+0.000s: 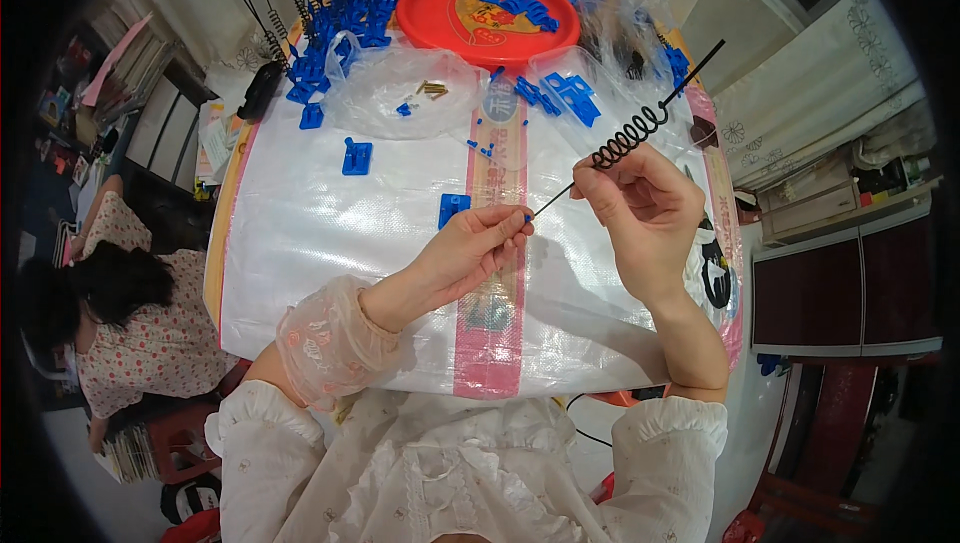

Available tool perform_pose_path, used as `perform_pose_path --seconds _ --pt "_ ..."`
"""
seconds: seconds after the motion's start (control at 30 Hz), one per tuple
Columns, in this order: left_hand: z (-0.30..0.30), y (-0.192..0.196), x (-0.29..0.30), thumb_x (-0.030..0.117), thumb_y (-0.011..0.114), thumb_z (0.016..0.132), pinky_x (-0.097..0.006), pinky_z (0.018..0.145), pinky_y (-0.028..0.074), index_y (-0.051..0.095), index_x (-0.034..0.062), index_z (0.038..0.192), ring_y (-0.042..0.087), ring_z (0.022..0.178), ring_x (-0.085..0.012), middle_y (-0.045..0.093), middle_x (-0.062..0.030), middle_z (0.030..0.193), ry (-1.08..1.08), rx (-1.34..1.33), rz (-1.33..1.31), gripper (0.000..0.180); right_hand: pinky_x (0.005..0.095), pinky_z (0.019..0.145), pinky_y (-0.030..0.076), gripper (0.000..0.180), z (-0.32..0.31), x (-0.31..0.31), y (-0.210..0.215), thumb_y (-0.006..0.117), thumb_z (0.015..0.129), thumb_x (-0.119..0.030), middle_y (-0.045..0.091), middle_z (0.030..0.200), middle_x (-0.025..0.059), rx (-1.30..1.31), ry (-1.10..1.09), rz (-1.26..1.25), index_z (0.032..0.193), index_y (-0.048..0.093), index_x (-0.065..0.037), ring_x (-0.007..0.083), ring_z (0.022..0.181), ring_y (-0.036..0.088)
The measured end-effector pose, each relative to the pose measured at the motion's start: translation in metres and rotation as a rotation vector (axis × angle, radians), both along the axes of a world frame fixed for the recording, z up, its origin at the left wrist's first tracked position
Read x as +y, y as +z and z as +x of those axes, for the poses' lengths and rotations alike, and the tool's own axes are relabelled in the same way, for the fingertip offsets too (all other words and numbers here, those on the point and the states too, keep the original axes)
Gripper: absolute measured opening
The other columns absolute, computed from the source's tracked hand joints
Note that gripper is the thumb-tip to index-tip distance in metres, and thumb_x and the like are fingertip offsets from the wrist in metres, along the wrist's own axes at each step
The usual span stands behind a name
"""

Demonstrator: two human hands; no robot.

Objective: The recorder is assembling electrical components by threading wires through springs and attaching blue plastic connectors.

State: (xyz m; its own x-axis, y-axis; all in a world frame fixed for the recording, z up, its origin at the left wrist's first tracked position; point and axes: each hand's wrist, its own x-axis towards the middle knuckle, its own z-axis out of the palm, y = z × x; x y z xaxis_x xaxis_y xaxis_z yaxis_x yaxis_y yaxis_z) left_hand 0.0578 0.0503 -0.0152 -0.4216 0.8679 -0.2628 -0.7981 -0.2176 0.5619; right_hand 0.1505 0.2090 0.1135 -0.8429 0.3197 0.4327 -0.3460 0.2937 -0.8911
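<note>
My right hand [648, 228] pinches a thin black rod with a coiled spring [630, 137] around its upper part. The rod slants from upper right down to my left hand [465, 251]. There the left fingertips close on a tiny blue plastic piece [528, 218] at the rod's lower end; whether the rod is inside it I cannot tell. Just beyond the left hand lies a flat blue plastic base [453, 208], partly hidden by the fingers. Farther off to the left sits another blue base [357, 158] with a raised part.
A red round tray [420, 26] with blue parts stands at the back. To its left crowd several blue bases with upright springs [345, 18]. Clear plastic bags [375, 108] with small parts lie before it. Black-handled scissors [716, 278] lie right. A person [150, 313] is at far left.
</note>
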Motion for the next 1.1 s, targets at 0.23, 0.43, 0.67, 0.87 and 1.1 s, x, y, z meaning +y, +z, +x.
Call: perform_pose_path --seconds 0.23,0.43,0.67,0.87,1.1 --pt "-0.001 -0.002 0.0 0.017 0.061 0.104 -0.015 0.072 0.053 0.066 0.0017 0.118 0.06 0.083 -0.0036 0.066 -0.0031 0.103 0.022 -0.036 0.022 0.022 0.0222 0.067 0.048 0.009 -0.004 0.002 -0.009 0.075 0.087 0.003 0.068 0.078 0.003 -0.035 0.007 0.009 0.087 0.066 0.002 0.0064 0.073 0.064" --pt "-0.001 0.001 -0.001 0.018 0.061 0.103 -0.015 0.071 0.053 0.065 0.0019 0.118 0.06 0.083 -0.0034 0.066 -0.0032 0.103 0.013 -0.058 0.046 0.022 0.0225 0.066 0.046 0.011 -0.006 0.001 -0.013 0.075 0.087 0.003 0.067 0.076 0.0028 -0.026 -0.005 0.041 0.085 0.065 0.002 0.0059 0.072 0.062" --pt "-0.002 -0.001 0.0 0.018 0.062 0.103 -0.015 0.07 0.052 0.066 0.0025 0.118 0.061 0.082 -0.0037 0.066 -0.0029 0.102 0.002 -0.067 0.049 0.022 0.0228 0.063 0.044 0.013 -0.009 0.003 -0.02 0.075 0.087 0.003 0.064 0.074 0.0008 0.019 0.004 0.059 0.082 0.064 0.001 0.0046 0.069 0.057" --pt "-0.002 -0.004 -0.001 0.018 0.062 0.103 -0.015 0.069 0.052 0.066 0.0027 0.118 0.061 0.082 -0.0039 0.066 -0.0029 0.102 -0.007 -0.068 0.062 0.022 0.0221 0.064 0.044 0.013 -0.009 0.001 -0.019 0.075 0.087 0.002 0.065 0.075 0.001 0.004 0.006 0.063 0.082 0.064 0.001 0.0043 0.07 0.059" --pt "-0.002 -0.006 0.0 0.018 0.063 0.103 -0.015 0.07 0.052 0.065 0.0027 0.119 0.061 0.084 -0.0048 0.066 -0.0031 0.102 -0.011 -0.079 0.065 0.022 0.0223 0.064 0.045 0.012 -0.009 0.0 -0.022 0.075 0.087 0.002 0.065 0.075 0.0015 0.019 0.009 0.048 0.082 0.064 0.001 0.0046 0.07 0.059"
